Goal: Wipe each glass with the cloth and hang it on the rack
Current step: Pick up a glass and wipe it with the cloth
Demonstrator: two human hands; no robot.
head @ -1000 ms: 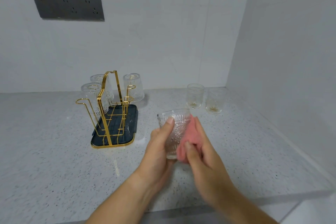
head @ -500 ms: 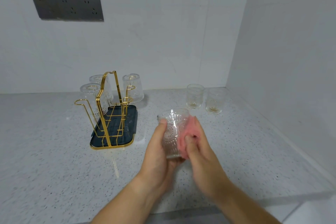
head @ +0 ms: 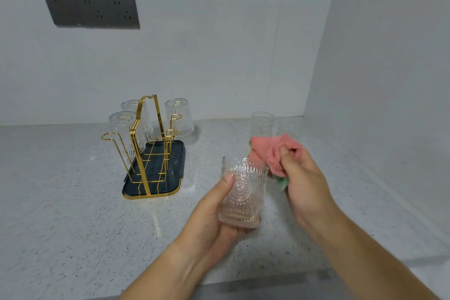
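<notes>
My left hand [head: 211,212] grips an embossed clear glass [head: 241,192] upright above the counter, thumb on its front. Just right of the glass, my right hand [head: 304,185] holds a bunched pink cloth [head: 275,151] with a green underside, raised beside the rim and apart from the glass wall. A gold wire rack [head: 146,143] on a dark tray stands to the left, with three glasses hung upside down on its pegs: one at front left [head: 124,129], one behind [head: 132,107], one at the right [head: 179,114]. Two more glasses stand upright at the back, one [head: 261,124] left of the other [head: 292,126], partly hidden by the cloth.
The speckled grey counter [head: 60,214] ends at a front edge near the bottom of the view. White walls meet in a corner at the back right. A dark socket panel [head: 91,8] sits on the back wall.
My right hand has pulled the cloth off the glass and lifted it up to the right. My left hand has turned the glass upright, keeping its grip.
</notes>
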